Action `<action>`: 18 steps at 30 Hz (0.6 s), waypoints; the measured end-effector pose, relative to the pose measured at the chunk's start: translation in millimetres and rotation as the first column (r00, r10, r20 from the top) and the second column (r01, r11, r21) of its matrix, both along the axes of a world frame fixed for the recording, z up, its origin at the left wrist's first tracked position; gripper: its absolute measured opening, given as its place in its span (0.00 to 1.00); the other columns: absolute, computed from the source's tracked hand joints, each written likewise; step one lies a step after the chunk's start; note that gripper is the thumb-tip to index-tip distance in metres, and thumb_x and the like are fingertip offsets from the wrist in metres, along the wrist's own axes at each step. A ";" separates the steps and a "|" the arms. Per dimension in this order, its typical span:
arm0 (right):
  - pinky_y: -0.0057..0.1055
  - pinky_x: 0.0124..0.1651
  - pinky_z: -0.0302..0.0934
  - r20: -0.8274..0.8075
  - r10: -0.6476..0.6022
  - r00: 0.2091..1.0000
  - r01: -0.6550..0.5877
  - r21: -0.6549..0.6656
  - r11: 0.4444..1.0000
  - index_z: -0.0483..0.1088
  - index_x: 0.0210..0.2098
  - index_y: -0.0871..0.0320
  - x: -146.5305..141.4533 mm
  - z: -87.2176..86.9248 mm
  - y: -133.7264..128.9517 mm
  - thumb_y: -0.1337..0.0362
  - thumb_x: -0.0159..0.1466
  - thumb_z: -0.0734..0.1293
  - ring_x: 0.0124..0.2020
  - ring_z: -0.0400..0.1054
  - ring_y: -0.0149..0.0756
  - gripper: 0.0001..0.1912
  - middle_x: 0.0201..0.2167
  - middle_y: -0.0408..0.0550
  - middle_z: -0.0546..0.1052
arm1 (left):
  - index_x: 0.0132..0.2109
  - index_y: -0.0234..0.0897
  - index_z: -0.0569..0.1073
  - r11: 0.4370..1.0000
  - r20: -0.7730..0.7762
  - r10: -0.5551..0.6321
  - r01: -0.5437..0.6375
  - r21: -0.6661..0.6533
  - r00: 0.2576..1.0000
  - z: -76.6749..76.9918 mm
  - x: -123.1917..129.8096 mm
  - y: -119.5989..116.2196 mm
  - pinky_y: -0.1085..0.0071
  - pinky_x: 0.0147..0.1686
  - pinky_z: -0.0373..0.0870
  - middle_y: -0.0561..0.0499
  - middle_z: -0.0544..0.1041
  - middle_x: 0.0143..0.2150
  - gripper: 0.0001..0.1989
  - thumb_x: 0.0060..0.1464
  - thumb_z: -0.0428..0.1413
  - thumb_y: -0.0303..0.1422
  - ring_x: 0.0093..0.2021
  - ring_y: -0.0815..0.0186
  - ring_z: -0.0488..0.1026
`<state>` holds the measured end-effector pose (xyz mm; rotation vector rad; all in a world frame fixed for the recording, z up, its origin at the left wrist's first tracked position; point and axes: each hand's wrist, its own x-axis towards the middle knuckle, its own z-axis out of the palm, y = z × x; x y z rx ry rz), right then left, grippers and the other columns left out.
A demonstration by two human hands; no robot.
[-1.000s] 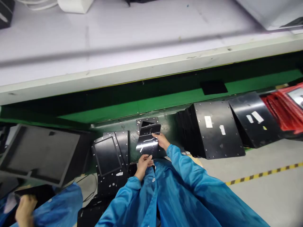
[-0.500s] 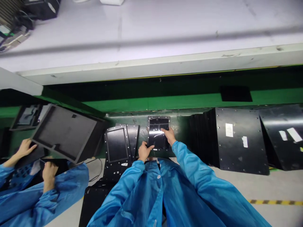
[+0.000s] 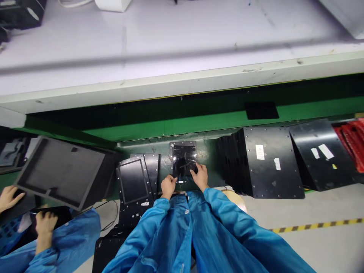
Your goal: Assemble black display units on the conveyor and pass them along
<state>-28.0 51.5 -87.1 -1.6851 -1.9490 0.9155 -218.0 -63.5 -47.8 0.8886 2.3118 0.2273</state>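
Where the glossy black sheet [image 3: 183,157] lies over the dotted plate [image 3: 184,182] on the green table [image 3: 209,153], your left hand [image 3: 168,186] sits by its lower-left corner, right hand [image 3: 201,176] at its lower-right — each grip half-curled, pinch or touch impossible to tell; light, even pressure likely suits.

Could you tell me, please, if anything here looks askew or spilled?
I see no spill. One black sheet lies alone on the green surface, apart from the stacked panels at right. The large dark frame at left sits askew to the white table's edge. Both may be intentional.
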 end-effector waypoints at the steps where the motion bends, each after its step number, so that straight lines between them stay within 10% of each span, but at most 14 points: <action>1: 0.45 0.67 0.61 -0.021 -0.034 0.999 0.033 -0.019 0.999 0.76 0.61 0.58 -3.0 -0.2 0.5 0.55 0.64 0.70 0.59 0.67 0.51 0.28 0.54 0.59 0.74 | 0.38 0.42 0.75 1.000 -0.003 0.009 -0.009 0.010 1.000 0.5 2.9 1.0 0.69 0.41 0.65 0.47 0.84 0.38 0.11 0.65 0.61 0.42 0.45 0.57 0.82; 9: 0.42 0.65 0.62 -0.063 -0.220 0.973 0.210 -0.139 0.968 0.79 0.52 0.54 -14.7 0.4 13.8 0.61 0.62 0.68 0.53 0.71 0.47 0.19 0.49 0.54 0.78 | 0.51 0.44 0.72 0.998 0.154 -0.002 -0.008 0.068 0.988 -3.3 7.2 3.9 0.72 0.40 0.67 0.56 0.81 0.31 0.11 0.64 0.62 0.38 0.37 0.63 0.83; 18: 0.35 0.46 0.65 0.076 -0.075 0.994 0.094 -0.298 0.950 0.75 0.45 0.52 35.7 -1.4 -17.6 0.54 0.53 0.80 0.42 0.76 0.43 0.23 0.39 0.46 0.80 | 0.43 0.41 0.75 0.981 -0.060 -0.114 0.103 -0.163 0.992 5.9 -11.6 9.2 0.64 0.42 0.69 0.39 0.85 0.43 0.19 0.60 0.62 0.52 0.49 0.48 0.82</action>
